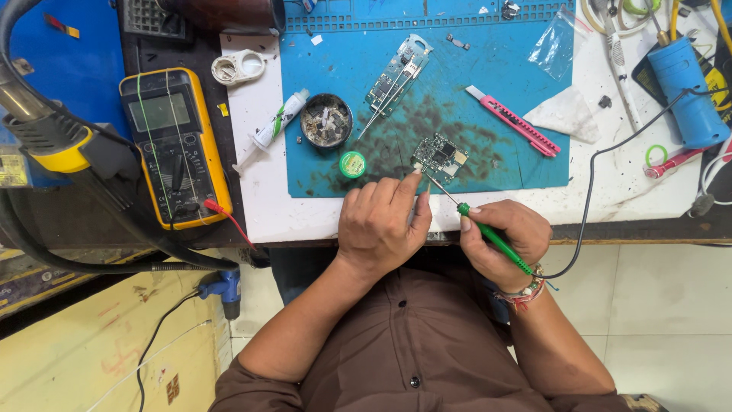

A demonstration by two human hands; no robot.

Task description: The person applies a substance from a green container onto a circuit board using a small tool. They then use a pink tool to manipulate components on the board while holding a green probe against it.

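One small green circuit board (438, 156), chip-crowded, apparently touched by soldering iron (488, 233)

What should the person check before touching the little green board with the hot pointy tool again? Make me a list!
1. Left hand steadies the small circuit board: ok, a fingertip rests on its edge.
2. Right hand grips the green-handled soldering iron: ok.
3. Iron tip sits at the board's lower edge: ok; the exact joint, cannot tell.
4. Iron hot enough: cannot tell.
5. Board lies flat on the blue mat: ok.
6. Second long circuit board and pink utility knife clear of the hands: ok.
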